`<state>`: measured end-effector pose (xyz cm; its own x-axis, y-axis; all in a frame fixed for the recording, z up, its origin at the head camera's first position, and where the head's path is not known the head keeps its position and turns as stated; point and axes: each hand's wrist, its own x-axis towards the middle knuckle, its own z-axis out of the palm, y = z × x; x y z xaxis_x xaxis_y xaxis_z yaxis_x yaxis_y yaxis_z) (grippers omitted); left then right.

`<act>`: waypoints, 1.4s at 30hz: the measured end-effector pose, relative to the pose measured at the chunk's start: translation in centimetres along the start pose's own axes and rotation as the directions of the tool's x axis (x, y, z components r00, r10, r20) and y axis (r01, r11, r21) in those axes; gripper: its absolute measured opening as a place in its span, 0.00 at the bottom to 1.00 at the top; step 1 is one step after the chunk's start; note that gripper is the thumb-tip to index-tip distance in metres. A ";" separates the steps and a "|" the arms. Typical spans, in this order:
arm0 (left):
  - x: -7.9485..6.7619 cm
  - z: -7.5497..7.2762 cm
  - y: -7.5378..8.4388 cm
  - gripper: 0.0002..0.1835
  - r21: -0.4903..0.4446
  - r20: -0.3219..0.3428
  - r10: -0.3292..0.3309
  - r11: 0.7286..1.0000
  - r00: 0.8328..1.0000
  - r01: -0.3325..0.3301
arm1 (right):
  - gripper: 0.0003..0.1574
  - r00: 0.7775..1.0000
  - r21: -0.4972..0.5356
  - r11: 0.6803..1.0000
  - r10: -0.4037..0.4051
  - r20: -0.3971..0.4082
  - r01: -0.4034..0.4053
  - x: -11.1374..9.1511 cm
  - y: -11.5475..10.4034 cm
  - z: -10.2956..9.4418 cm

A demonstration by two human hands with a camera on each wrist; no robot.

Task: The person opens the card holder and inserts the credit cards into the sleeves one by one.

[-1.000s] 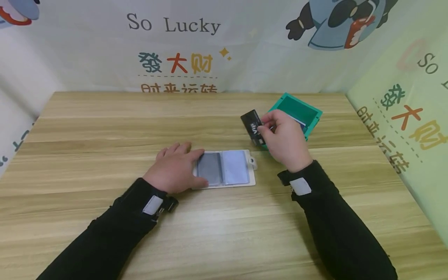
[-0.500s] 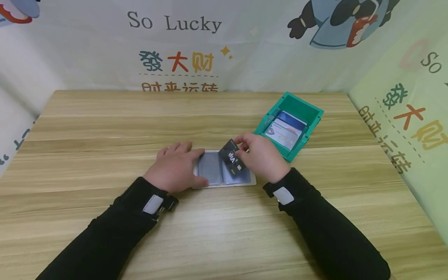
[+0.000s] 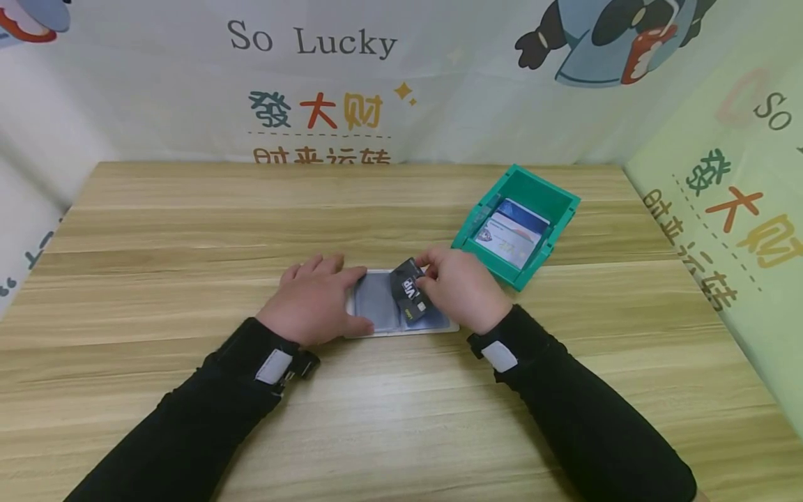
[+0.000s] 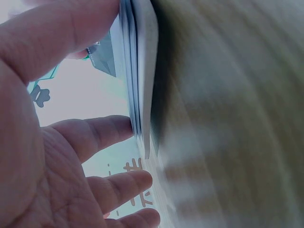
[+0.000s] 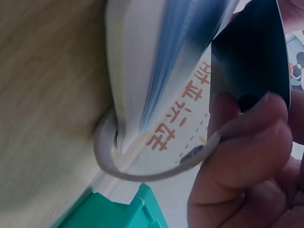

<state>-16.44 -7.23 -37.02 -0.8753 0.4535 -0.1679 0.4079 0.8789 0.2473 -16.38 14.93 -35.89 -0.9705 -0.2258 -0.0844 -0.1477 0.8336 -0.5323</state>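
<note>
An opened card holder (image 3: pixel 378 301) with clear sleeves and a white cover lies flat mid-table. My left hand (image 3: pixel 314 300) rests on its left side, fingers spread; in the left wrist view the thumb and index fingertip press the edge of its stacked sleeves (image 4: pixel 130 61). Between thumb and fingers, my right hand (image 3: pixel 467 289) pinches a black card (image 3: pixel 410 289) marked VIP, tilted over the right-hand sleeve. In the right wrist view the card's dark back (image 5: pixel 251 57) slants with one corner right at the sleeves. The holder's strap (image 5: pixel 137 176) curves out near the right hand.
A green tray (image 3: pixel 464 240) stands behind and right of the right hand, with a white and blue card (image 3: pixel 511 233) lying in it. Printed cloth walls (image 3: pixel 452 118) border the wooden table (image 3: pixel 251 209) at the back and sides.
My right hand has carried the black card from over the green tray left and toward me onto the card holder, then slightly lower. The left hand has stayed in place.
</note>
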 end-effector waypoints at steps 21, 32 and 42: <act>0.0 0.0 0.0 0.48 0.010 0.009 0.002 1.000 1.000 -0.002 | 0.22 0.997 -0.111 0.994 0.015 0.077 -0.006 -0.3 -0.9 0.7; -0.1 0.0 0.0 0.49 0.018 0.003 0.012 1.000 1.000 -0.012 | 0.27 0.995 -0.139 0.990 0.014 0.098 0.000 -0.1 -1.2 1.3; -0.1 0.0 0.2 0.49 0.007 -0.005 0.010 1.000 1.000 -0.010 | 0.31 0.993 -0.106 0.994 -0.029 0.117 0.042 -0.3 -1.5 1.6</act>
<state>-16.23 -7.11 -36.94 -0.8723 0.4617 -0.1610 0.4184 0.8752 0.2428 -15.56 12.93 -36.36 -0.9367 -0.3077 -0.1671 -0.2073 0.8720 -0.4434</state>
